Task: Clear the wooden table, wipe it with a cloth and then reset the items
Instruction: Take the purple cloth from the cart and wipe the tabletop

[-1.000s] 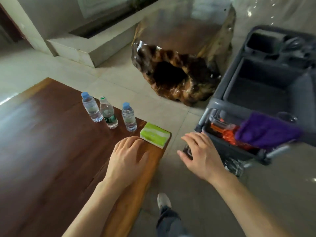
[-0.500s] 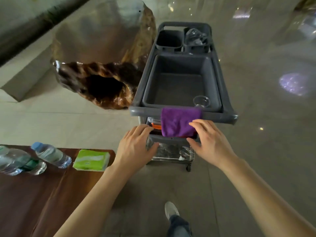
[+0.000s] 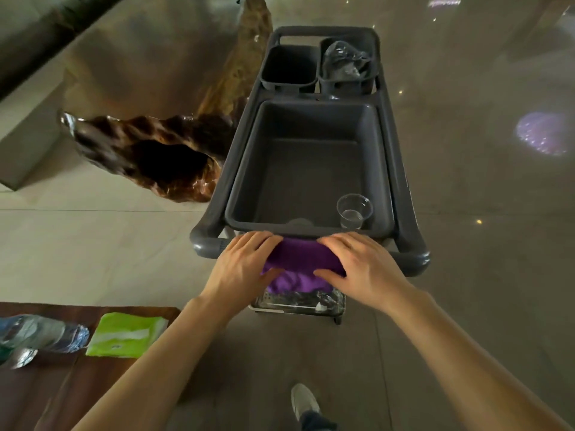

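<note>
Both hands on the purple cloth (image 3: 300,264) draped over the near rail of the grey cart (image 3: 407,194): left hand (image 3: 244,264) wrapped round its left end, right hand (image 3: 362,269) round its right, each grip closed on fabric and rail together. Apparently the fetching-the-cloth step, though clearing not yet done: water bottles (image 3: 40,334) and green tissue pack (image 3: 126,334) lying on the wooden worktop (image 3: 77,384) at lower left. Next, probably lift the cloth free of the rail, or roll the cart closer. Bottles blurred and cut off, count unclear; lower cart shelf mostly hidden.
</note>
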Demonstrator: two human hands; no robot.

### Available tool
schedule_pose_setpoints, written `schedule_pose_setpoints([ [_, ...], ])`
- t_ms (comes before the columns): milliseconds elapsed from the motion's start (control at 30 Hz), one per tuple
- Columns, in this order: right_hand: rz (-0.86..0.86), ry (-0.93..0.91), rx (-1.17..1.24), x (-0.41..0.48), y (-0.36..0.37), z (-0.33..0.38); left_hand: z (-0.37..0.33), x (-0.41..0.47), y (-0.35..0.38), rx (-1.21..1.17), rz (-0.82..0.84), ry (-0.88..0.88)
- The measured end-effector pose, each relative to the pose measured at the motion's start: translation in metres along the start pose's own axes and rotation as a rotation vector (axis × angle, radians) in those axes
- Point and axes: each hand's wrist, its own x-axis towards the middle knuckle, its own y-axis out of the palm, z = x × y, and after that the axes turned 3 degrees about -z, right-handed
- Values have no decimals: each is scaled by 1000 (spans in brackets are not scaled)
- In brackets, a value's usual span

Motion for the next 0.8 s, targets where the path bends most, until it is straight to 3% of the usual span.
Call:
schedule_pose_setpoints([
  [333, -198, -96, 236, 17, -4, -7, 9, 2, -15, -81, -145, 118],
  [533, -186, -78, 493, 47, -20, 26, 13, -15, -46, -260, -209, -113],
  [800, -85, -219, 827, 95, -12, 131, 36, -96, -101, -290, -638, -421],
])
